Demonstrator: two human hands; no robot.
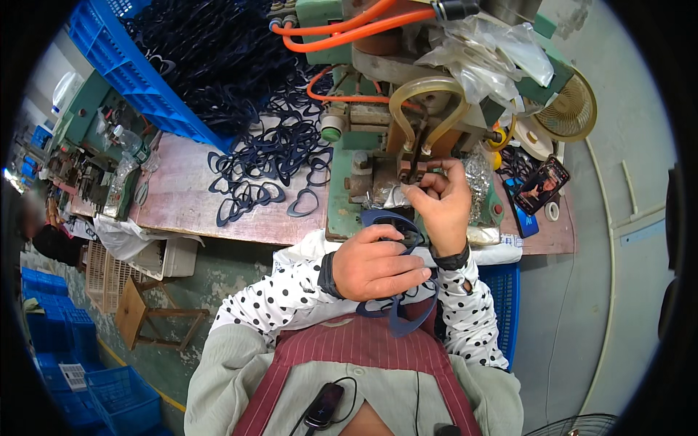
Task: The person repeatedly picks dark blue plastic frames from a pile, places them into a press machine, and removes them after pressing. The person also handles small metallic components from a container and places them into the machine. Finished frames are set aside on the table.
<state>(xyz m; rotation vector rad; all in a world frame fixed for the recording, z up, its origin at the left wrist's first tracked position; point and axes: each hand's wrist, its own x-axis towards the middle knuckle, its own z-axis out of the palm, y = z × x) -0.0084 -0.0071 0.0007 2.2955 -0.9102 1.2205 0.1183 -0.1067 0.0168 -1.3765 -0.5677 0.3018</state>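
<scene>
My left hand point(374, 270) is closed around several dark blue loop-shaped pieces point(409, 324) in front of my apron. Some of these loops hang below the fingers, and another juts out above them. Just beyond, my right hand point(445, 205) is raised with curled fingers, thumb and fingertips close together beside the metal head point(411, 168) of a green bench press point(339, 211). Whatever lies between those fingertips is too small or hidden to name. Crumpled silver foil point(480, 182) sits on the press, right of that hand.
Loose dark blue loops point(269, 163) spread over the pinkish table point(174, 196), beside a heaped blue crate point(138, 80). Orange hoses point(349, 29) arch above the press. Phones point(542, 185), a tape roll point(552, 211) and a fan point(574, 109) are at right. A wooden stool point(138, 312) stands lower left.
</scene>
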